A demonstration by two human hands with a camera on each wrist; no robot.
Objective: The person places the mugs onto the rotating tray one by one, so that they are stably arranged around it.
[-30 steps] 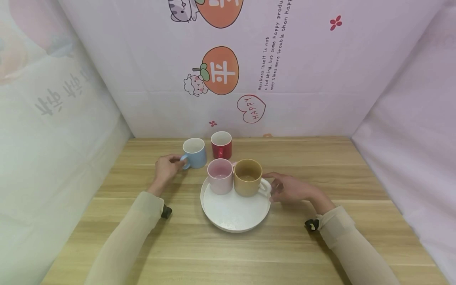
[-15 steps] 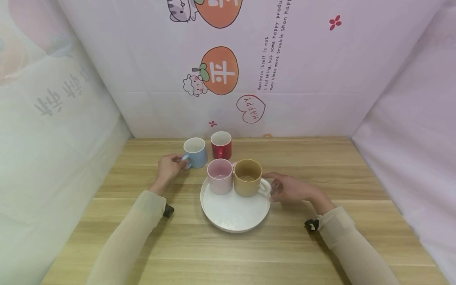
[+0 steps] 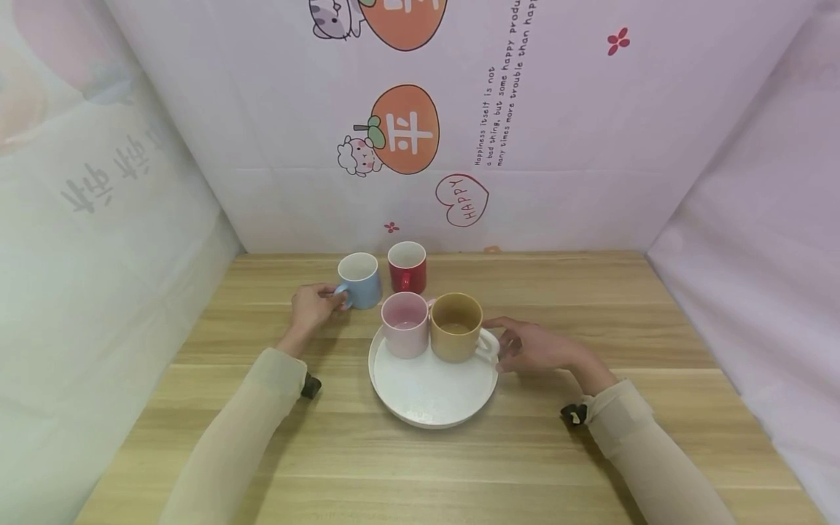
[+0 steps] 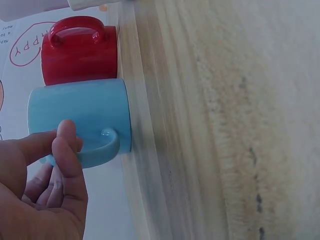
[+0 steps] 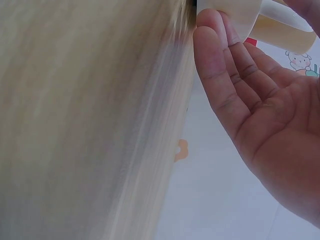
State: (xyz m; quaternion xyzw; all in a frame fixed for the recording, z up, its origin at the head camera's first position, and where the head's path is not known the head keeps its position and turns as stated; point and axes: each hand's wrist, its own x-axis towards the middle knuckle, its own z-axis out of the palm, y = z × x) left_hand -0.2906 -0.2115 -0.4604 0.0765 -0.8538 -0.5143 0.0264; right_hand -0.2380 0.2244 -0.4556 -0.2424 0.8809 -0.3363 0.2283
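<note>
A light blue mug point(image 3: 360, 283) stands upright on the table, and my left hand point(image 3: 313, 309) pinches its handle between thumb and fingers. Just right of it, close beside it, is a red mug point(image 3: 408, 275) with its handle facing me. On a round white tray point(image 3: 426, 401) stand a pink mug point(image 3: 405, 328) and a mustard-yellow mug point(image 3: 455, 332) with a white handle. My right hand point(image 3: 534, 346) lies at the tray's right side by that handle. In the right wrist view its fairly straight fingers point(image 5: 210, 55) touch the tray's wall; the thumb is mostly cut off.
The wooden table point(image 3: 420, 467) meets a printed white backdrop point(image 3: 558, 204) just behind the blue and red mugs. White cloth walls rise on the left and right. Both forearms reach in from the front corners.
My left hand and the blue mug have shifted very slightly to the right, towards the red mug. My right hand, the tray and the mugs on it look unmoved.
</note>
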